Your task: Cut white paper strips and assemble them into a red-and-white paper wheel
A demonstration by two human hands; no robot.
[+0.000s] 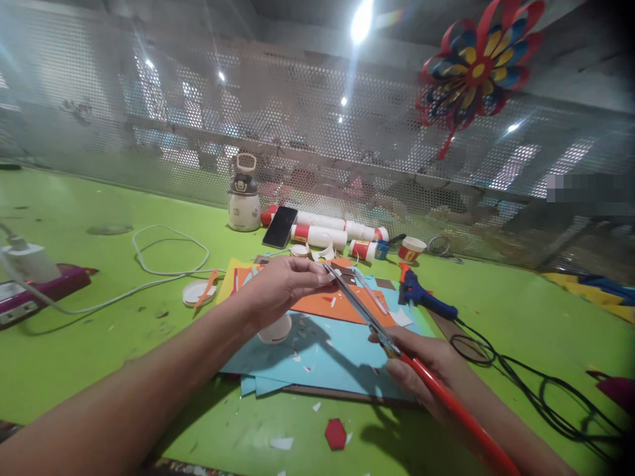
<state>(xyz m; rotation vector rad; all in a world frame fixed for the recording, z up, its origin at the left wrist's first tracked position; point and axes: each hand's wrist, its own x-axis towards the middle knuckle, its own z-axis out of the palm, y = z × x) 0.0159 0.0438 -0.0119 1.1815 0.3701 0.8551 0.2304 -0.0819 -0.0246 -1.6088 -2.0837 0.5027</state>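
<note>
A small white piece [335,276] is above the orange sheet [315,304], in the left hand [284,285]. The fingers of this hand are pinched together on it, with no visible gap. The tip of the scissors [421,371] comes just beside the piece; whether the blades touch it, I cannot tell. The right hand [439,350] is closed around the red handles. The blades lie almost together, as it seems.

As far as one can judge, the cutting is partly done: little white scraps [297,359] are scattered over the blue sheets [347,370], and a red hexagon [336,434] lies finished-looking on the green worktop [59,370]. The white piece seems to be in the middle of trimming; how many cuts are left is not shown. Under the left wrist there is a white round thing [275,329], perhaps a cup, partly hidden.

Farther out, a blue glue gun [429,301] rests to the right of the sheets, apparently not in use. Behind are paper-cup stacks [320,237], a phone [280,227] and a bottle [244,208].
</note>
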